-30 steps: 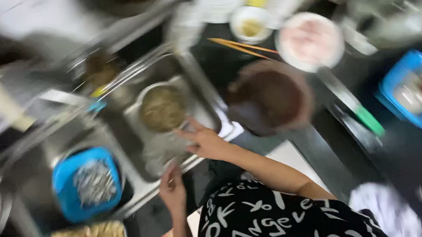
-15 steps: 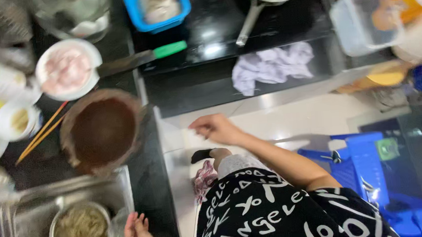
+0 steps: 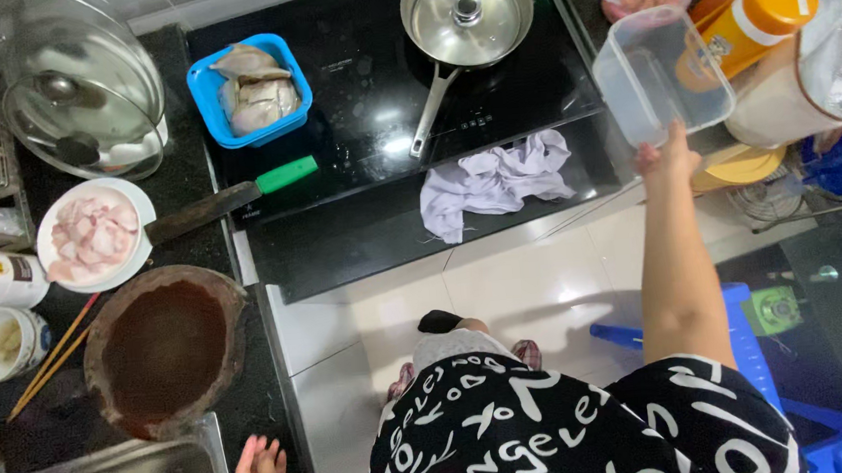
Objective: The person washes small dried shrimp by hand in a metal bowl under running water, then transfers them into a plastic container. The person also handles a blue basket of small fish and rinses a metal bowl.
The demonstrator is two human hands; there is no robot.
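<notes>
Now | right hand point(image 3: 667, 155) grips clear container point(image 3: 658, 73) bottom edge, tilted

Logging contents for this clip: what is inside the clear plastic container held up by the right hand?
The clear plastic container in the right hand looks empty; an orange bottle shows through its wall. No lid is on it.

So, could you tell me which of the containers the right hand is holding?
The right hand holds the clear, empty plastic tub, lifted at the counter's right end. The blue tub sits untouched on the cooktop, filled with pale pieces of food.
</notes>
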